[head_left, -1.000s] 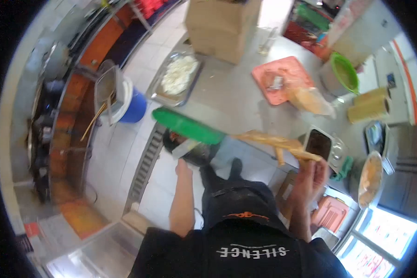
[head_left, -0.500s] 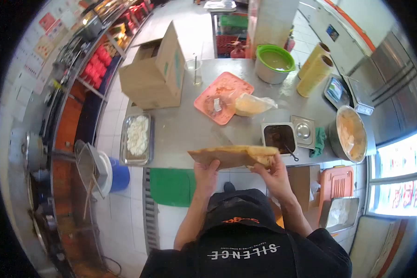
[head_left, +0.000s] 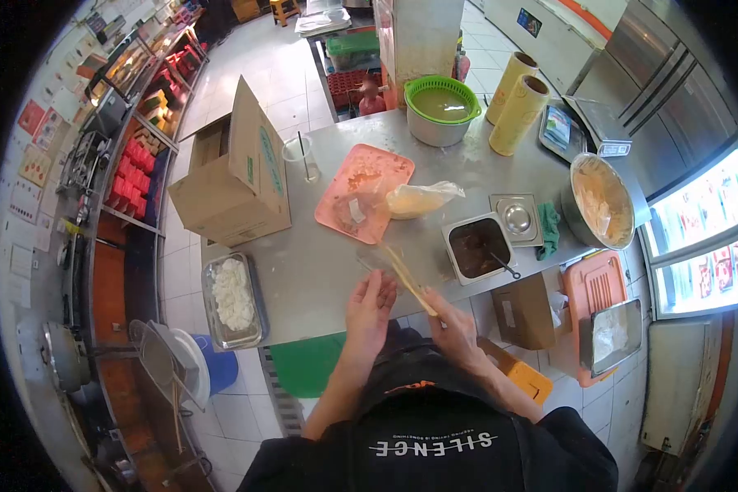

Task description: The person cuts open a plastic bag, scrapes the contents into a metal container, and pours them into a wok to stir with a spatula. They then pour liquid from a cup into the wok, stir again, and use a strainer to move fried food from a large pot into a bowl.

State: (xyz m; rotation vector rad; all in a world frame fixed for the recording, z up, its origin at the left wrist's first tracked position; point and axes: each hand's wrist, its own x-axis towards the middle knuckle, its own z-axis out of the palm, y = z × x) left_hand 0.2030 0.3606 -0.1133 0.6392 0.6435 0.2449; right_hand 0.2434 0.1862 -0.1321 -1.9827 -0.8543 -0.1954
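Note:
My right hand (head_left: 453,330) grips the near end of a flat brown piece (head_left: 410,280), paper or cardboard by its look, seen almost edge-on and slanting up to the left over the table's front edge. Close to its left side is my left hand (head_left: 369,312), fingers stretched out and palm turned partly up, with nothing visible in it. Just beyond lies something thin and greyish (head_left: 371,261), too indistinct to name. Past that, a pink tray (head_left: 377,166) with reddish smears carries a clear bag with a white label. A plastic bag of pale yellow food (head_left: 422,199) rests against the tray's right edge.
An open cardboard box (head_left: 230,189) and a pan of white food (head_left: 234,299) occupy the left side. On the right are a steel container of dark sauce (head_left: 477,246), a steel lid (head_left: 517,220), a green cloth (head_left: 548,231) and a large bowl (head_left: 603,202). Film rolls (head_left: 519,115) stand behind.
The brown piece has turned from broadside to nearly edge-on. My left hand has let go of it and opened, while my right hand keeps hold. The camera view has shifted.

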